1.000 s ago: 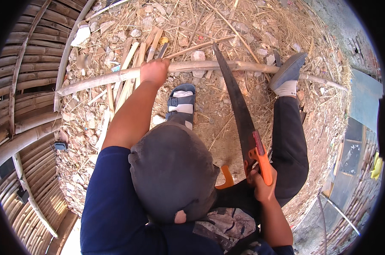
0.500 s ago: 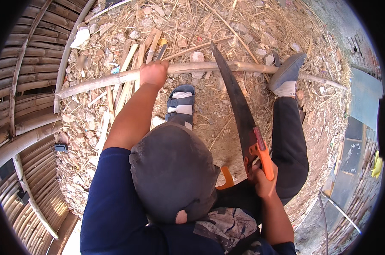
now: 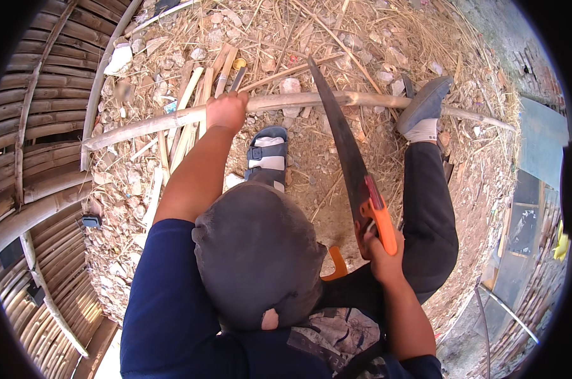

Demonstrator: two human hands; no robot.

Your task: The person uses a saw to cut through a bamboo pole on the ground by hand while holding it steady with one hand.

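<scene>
A long bamboo pole (image 3: 286, 101) lies crosswise in front of me. My left hand (image 3: 226, 112) is wrapped round it, left of its middle. In my right hand (image 3: 384, 256) is the orange handle of a hand saw (image 3: 346, 142), whose dark blade points up and away. The blade's far part crosses over the pole, right of its middle; whether the teeth touch it I cannot tell. My right shoe (image 3: 423, 108) rests on the pole towards its right end. My left foot in a strapped sandal (image 3: 267, 155) stands on the ground on my side of the pole.
Several split bamboo strips (image 3: 188, 114) lie under and beyond the pole at left. Stones and straw cover the ground (image 3: 336, 202). A slatted bamboo wall (image 3: 52, 126) rises at left, and a grey wall (image 3: 519, 57) at right. An orange curved thing (image 3: 336, 262) shows beside my leg.
The saw and my right hand have shifted slightly up and to the left. My left hand still grips the pole in nearly the same place.
</scene>
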